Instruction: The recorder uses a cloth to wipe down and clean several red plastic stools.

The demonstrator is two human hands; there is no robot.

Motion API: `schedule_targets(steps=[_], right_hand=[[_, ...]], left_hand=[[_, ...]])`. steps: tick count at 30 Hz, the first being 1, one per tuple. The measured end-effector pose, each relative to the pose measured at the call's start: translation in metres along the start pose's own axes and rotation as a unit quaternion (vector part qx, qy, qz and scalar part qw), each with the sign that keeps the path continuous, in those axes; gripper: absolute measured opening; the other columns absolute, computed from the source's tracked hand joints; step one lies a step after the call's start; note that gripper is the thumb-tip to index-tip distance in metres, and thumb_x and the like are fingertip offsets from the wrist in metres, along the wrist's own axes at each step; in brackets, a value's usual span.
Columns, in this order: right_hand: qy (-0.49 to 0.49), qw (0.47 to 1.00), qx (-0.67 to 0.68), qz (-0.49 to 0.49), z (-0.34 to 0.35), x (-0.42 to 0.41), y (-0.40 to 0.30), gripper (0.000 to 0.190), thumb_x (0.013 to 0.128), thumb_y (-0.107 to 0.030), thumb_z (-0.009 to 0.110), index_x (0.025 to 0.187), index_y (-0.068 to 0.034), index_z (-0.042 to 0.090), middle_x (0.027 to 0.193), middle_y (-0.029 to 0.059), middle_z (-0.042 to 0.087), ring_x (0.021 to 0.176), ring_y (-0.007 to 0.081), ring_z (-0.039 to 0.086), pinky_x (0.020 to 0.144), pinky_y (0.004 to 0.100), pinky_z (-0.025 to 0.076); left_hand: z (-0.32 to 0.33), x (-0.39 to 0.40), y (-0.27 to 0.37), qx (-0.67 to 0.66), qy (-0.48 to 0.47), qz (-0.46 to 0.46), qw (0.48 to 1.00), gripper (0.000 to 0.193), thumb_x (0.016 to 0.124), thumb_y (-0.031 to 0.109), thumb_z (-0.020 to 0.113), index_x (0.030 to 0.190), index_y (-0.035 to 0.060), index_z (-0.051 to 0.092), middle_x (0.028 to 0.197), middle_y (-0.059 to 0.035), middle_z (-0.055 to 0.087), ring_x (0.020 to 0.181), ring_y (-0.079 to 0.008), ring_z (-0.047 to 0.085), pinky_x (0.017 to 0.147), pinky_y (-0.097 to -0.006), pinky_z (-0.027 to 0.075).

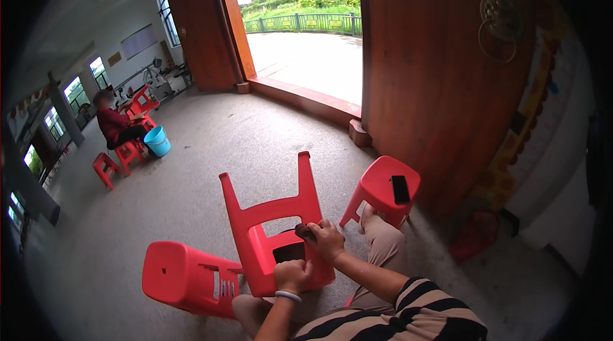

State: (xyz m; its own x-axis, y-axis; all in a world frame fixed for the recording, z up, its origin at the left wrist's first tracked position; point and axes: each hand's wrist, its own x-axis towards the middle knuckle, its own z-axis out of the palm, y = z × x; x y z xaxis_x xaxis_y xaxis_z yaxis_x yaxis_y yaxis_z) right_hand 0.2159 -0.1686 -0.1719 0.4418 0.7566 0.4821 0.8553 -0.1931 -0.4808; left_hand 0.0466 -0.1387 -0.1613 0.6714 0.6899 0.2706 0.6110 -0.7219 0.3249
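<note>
A red plastic stool (pixel 274 209) lies tipped over before my knees, its legs pointing away from me. My right hand (pixel 326 239) is closed on a dark, crumpled thing, perhaps a cloth (pixel 304 233), at the stool's right side. Near the stool's lower part is my left hand (pixel 292 275), a pale bangle on its wrist; its fingers are curled, and whether they hold the stool or anything else cannot be told. Between the hands a dark brown patch (pixel 289 252) shows within the stool's frame.
On the right a red stool (pixel 383 180) bears a black phone (pixel 400 189). Another red stool (pixel 165 271) stands at the left. Farther off, a seated person (pixel 115 123) is beside a blue bucket (pixel 157 142) and red stools. A wooden door (pixel 431 77) rises at the right, by a raised threshold (pixel 306 95).
</note>
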Motion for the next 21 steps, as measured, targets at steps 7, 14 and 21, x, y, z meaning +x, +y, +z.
schedule_targets(steps=[7, 14, 21], right_hand=[[-0.044, 0.999, 0.029, -0.003, -0.023, -0.058, -0.012, 0.035, 0.084, -0.037, 0.074, 0.112, -0.019, 0.067, 0.099, 0.0126, 0.059, 0.092, 0.0352, 0.062, 0.079, 0.0468, 0.052], [-0.002, 0.997, 0.068, 0.033, -0.017, -0.028, -0.012, 0.033, 0.085, -0.029, 0.074, 0.113, -0.015, 0.065, 0.099, 0.0142, 0.058, 0.091, 0.0375, 0.061, 0.078, 0.0474, 0.052], [0.039, 0.996, 0.053, 0.061, 0.017, 0.069, 0.025, 0.033, 0.088, -0.033, 0.073, 0.114, -0.016, 0.064, 0.103, 0.0167, 0.06, 0.094, 0.0399, 0.063, 0.081, 0.049, 0.053]], left_hand=[[0.015, -0.004, -0.009, -0.007, 0.026, 0.012, 1.0, 0.036, 0.081, 0.041, 0.059, 0.062, 0.0132, 0.071, 0.062, -0.0125, 0.066, 0.055, -0.0345, 0.065, 0.055, -0.0481, 0.05], [0.0, -0.005, -0.005, -0.026, 0.016, 0.027, 0.999, 0.033, 0.08, 0.038, 0.061, 0.061, 0.012, 0.068, 0.063, -0.0125, 0.065, 0.06, -0.0342, 0.065, 0.057, -0.0482, 0.05], [-0.01, 0.004, -0.001, -0.039, -0.008, 0.021, 0.999, 0.034, 0.08, 0.037, 0.065, 0.06, 0.01, 0.065, 0.063, -0.0118, 0.064, 0.061, -0.033, 0.064, 0.058, -0.047, 0.047]])
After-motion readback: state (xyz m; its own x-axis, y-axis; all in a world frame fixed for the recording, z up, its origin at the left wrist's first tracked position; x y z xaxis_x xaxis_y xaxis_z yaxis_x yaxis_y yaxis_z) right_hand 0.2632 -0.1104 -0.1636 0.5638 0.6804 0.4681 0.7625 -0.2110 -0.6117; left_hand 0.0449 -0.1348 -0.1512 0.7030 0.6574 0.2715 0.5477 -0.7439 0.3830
